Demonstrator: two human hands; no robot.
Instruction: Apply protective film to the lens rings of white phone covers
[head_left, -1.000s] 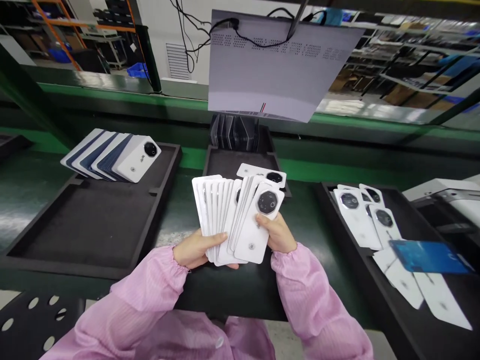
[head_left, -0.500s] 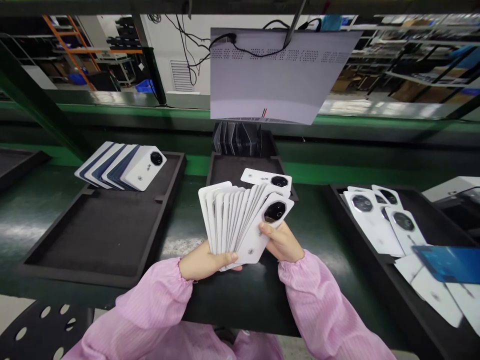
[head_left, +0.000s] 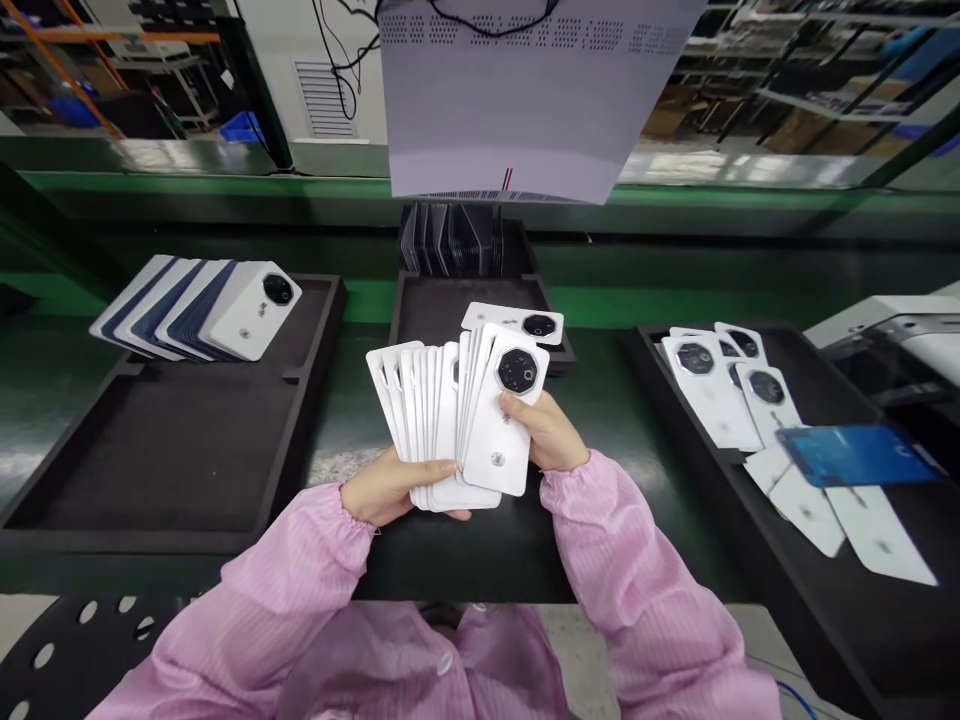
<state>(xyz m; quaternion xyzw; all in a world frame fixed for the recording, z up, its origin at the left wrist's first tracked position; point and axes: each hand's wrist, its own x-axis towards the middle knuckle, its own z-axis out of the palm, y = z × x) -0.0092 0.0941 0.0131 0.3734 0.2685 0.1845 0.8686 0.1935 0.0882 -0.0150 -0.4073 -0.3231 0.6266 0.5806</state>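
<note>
Both hands hold a fanned stack of white phone back covers (head_left: 439,425) upright over the dark bench. My left hand (head_left: 386,487) grips the stack from below and behind, fingers closed round its lower edge. My right hand (head_left: 547,432) pinches the front cover (head_left: 504,420), which shows a dark round camera ring near its top. One more white cover (head_left: 514,322) lies flat on the middle tray just behind the fan.
A black tray (head_left: 150,470) at left carries a leaning row of white and blue covers (head_left: 199,308). A black tray (head_left: 817,590) at right holds several loose white covers and a blue card (head_left: 855,455). A grey panel (head_left: 525,100) hangs above a rack of dark sheets (head_left: 454,240).
The front cover, tilted to the right half a second ago, now stands straighter against the fan. The stack sits a little lower and closer in view; the head has tipped downward.
</note>
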